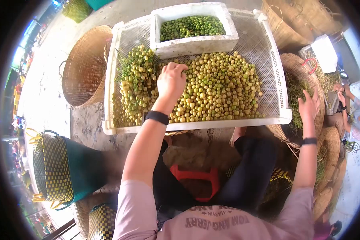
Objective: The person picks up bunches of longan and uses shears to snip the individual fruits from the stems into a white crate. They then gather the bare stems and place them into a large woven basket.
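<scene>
My left hand [172,82] is over the white mesh tray [277,90], between stemmed bunches of fruit [138,76] and a heap of loose, small, round yellow-green fruits [222,86]. Its fingers are curled together, with a bit of green by the fingertips; what they hold is hidden. Off the tray's right side, my right hand [309,106] hovers above a wicker basket [296,66] containing thin green stems [294,96]. Those fingers are spread, and nothing shows in them.
A white foam box [194,49] of small green fruits sits at the tray's back. Wicker baskets flank the tray, including one [84,68] at left. A checkered basket [54,168] stands lower left, and a red stool [196,175] is beneath me. Another person's hands [339,91] work at far right.
</scene>
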`<state>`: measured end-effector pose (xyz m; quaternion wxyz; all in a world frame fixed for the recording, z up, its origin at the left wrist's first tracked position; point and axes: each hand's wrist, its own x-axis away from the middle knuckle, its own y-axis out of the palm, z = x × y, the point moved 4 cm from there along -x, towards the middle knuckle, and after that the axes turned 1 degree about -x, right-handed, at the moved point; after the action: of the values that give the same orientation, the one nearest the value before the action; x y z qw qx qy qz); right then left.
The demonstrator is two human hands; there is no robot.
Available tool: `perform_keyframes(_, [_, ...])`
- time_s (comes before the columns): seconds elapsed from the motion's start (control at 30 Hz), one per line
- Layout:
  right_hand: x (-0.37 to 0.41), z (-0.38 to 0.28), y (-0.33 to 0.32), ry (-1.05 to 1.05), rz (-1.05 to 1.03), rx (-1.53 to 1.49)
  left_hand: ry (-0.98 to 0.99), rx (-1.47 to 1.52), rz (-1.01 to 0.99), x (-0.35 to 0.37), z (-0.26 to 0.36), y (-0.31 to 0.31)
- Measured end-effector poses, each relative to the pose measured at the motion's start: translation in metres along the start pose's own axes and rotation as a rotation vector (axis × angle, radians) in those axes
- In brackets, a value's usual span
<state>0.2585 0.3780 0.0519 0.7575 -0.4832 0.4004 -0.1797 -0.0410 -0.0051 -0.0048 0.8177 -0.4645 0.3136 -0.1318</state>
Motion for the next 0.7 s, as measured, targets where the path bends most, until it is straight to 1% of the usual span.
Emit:
perform_keyframes(0.03, [0.0,0.003,-0.003,0.049,-0.07,-0.127,-0.005,-0.053,-0.029,-0.004,0.0,0.012])
perform_keyframes(0.07, [0.001,0.0,-0.005,0.053,-0.079,-0.125,-0.005,-0.105,-0.067,-0.007,0.0,0.024])
perform_keyframes(0.13, [0.012,-0.032,-0.027,-0.199,-0.009,-0.565,-0.049,-0.208,-0.065,-0.011,-0.006,0.041])
perform_keyframes(0.2, [0.02,-0.069,-0.052,-0.302,-0.035,-0.794,-0.029,-0.166,0.052,-0.009,-0.007,0.037])
perform_keyframes(0.27, [0.03,-0.104,-0.072,-0.405,-0.022,-0.92,-0.08,0.036,0.087,-0.004,0.005,0.018])
perform_keyframes(0.33, [0.05,-0.146,-0.076,-0.182,-0.473,-1.4,-0.224,0.618,-0.038,0.009,0.033,-0.003])
perform_keyframes(0.4, [0.071,-0.186,-0.084,-0.177,-0.637,-1.614,-0.166,0.842,-0.128,0.032,0.079,-0.022])
perform_keyframes(0.47, [0.086,-0.209,-0.082,-0.171,-0.823,-1.711,-0.279,1.066,-0.181,0.057,0.109,-0.032])
perform_keyframes(0.5, [0.093,-0.213,-0.087,-0.116,-0.805,-1.715,-0.306,1.074,-0.158,0.065,0.114,-0.034])
perform_keyframes(0.53, [0.096,-0.211,-0.085,-0.167,-0.669,-1.63,-0.328,1.077,-0.121,0.068,0.114,-0.037])
perform_keyframes(0.57, [0.099,-0.211,-0.086,-0.166,-0.636,-1.668,-0.353,1.039,-0.107,0.072,0.111,-0.035])
perform_keyframes(0.6, [0.102,-0.211,-0.089,-0.163,-0.608,-1.708,-0.263,1.003,-0.088,0.075,0.114,-0.043])
perform_keyframes(0.63, [0.105,-0.208,-0.094,-0.038,-0.675,-1.709,-0.238,1.023,-0.107,0.079,0.117,-0.044])
perform_keyframes(0.67, [0.109,-0.208,-0.099,-0.022,-0.633,-1.744,-0.215,1.045,-0.133,0.084,0.12,-0.044])
perform_keyframes(0.7, [0.112,-0.207,-0.104,-0.1,-0.554,-1.683,-0.216,1.051,-0.151,0.088,0.123,-0.05])
